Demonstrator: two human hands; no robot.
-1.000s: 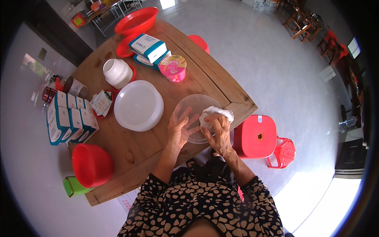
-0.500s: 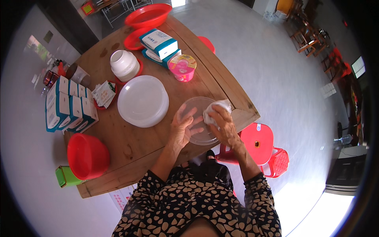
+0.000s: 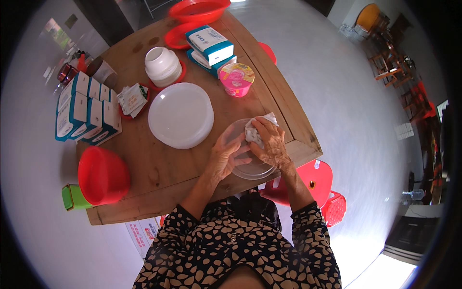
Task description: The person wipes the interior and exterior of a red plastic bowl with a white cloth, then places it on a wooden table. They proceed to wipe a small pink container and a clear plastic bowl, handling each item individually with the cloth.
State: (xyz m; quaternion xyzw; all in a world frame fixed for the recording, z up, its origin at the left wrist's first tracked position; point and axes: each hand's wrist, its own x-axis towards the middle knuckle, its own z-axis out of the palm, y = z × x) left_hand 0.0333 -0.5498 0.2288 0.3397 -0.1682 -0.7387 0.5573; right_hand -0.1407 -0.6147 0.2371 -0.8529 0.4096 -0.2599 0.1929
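Observation:
A clear round plastic lid (image 3: 255, 170) is held over the near right part of the wooden table. My left hand (image 3: 223, 156) grips its left side, fingers spread beneath and showing through the plastic, thumb toward the upper side. Bunched under the fingers of my right hand (image 3: 272, 143), a white tissue (image 3: 252, 135) presses against the lid's far part. To the left of the lid lies a stack of whitish round plastic lids (image 3: 181, 115). A pink paper tub (image 3: 237, 85) with a printed top stands beyond my hands.
Tissue packs (image 3: 211, 42) and red basins (image 3: 199, 8) occupy the table's far end. White bowls (image 3: 162, 67) sit on a red plate. More tissue packs (image 3: 86, 113), a tray of sachets (image 3: 131, 100) and a red bucket (image 3: 103, 176) line the left. Red stools (image 3: 315, 183) stand by the right edge.
My right hand has slid the tissue slightly away from me and left over the lid. The left hand keeps its hold. The whole view has shifted a little.

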